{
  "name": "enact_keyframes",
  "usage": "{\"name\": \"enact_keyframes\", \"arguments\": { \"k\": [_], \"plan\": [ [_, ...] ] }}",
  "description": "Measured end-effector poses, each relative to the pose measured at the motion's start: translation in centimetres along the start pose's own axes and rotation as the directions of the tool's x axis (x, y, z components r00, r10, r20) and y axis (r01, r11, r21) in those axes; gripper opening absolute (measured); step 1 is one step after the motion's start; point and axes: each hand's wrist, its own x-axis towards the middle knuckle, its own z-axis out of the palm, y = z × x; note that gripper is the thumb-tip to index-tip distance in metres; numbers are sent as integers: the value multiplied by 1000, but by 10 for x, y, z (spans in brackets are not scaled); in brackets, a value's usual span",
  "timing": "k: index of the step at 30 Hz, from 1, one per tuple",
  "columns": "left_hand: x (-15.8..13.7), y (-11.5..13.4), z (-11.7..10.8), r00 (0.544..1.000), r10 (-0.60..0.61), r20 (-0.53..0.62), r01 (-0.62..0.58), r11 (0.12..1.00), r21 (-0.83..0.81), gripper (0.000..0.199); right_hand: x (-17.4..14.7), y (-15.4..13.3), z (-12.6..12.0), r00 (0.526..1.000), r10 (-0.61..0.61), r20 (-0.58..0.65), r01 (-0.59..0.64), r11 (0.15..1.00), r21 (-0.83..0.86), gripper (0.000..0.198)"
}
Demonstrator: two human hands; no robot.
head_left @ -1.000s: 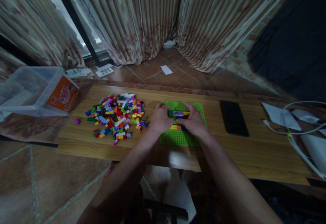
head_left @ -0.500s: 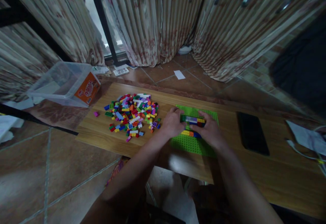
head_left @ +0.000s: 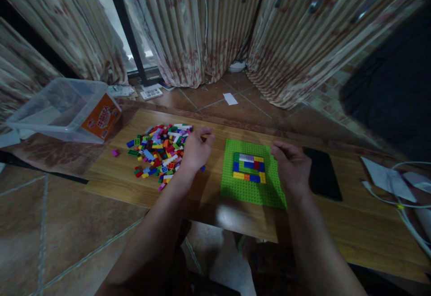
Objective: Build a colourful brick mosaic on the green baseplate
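In the head view, a green studded baseplate lies on the wooden tabletop. A rectangular ring of toy bricks is fixed on it, in yellow, blue, orange, red, white, lilac and green, with baseplate showing inside. My left hand is off the baseplate, over the right edge of a pile of loose bricks; a gap shows between its thumb and fingers, and no brick is visible in it. Beyond the baseplate's right edge, my right hand has its fingers curled in with thumb against index finger, no brick showing.
A clear plastic bin with an orange label stands left of the tabletop. One magenta brick lies apart from the pile. On the right are a black tablet-like slab, white paper and white cables.
Both hands have come off the brick ring, the left moving left to the pile and the right moving right. The ring is now uncovered. The camera view has shifted slightly.
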Motion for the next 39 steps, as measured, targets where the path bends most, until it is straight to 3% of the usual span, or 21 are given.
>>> {"name": "enact_keyframes", "arguments": {
  "k": [3, 7, 14, 18, 23, 28, 33, 35, 39],
  "plan": [
    [6, -5, -12, 993, -16, -118, 5, 996, -91, 26, -14, -12, 11, 996, -56, 63, 58, 998, -30, 18],
    [13, -6, -28, 960, -72, -270, 16, 979, -205, 23, -43, -23, 28, 954, -139, 265, 162, 985, -67, 19],
    [16, -5, -41, 933, -144, -330, 4, 921, -391, 17, -86, -36, 66, 724, -335, 603, 458, 887, -56, 17],
    [15, -5, -46, 933, -160, -321, 8, 904, -428, 15, -96, -36, 83, 667, -332, 667, 516, 852, -92, 21],
    [15, -5, -60, 895, -204, -397, -3, 886, -463, 16, -102, -31, 98, 634, -326, 701, 553, 825, -117, 21],
    [17, -7, -84, 842, -298, -449, 2, 835, -550, 25, -104, -24, 109, 632, -331, 701, 559, 821, -117, 20],
    [18, -20, -112, 789, -319, -525, 53, 887, -459, 30, -101, -21, 114, 682, -314, 661, 524, 840, -141, 18],
    [18, -26, -118, 803, -268, -533, 108, 944, -313, 29, -100, -21, 114, 702, -308, 642, 520, 838, -166, 18],
    [16, -27, -119, 925, -161, -345, 198, 977, 77, 26, -99, -22, 113, 714, -288, 638, 505, 843, -185, 18]
  ]
}}
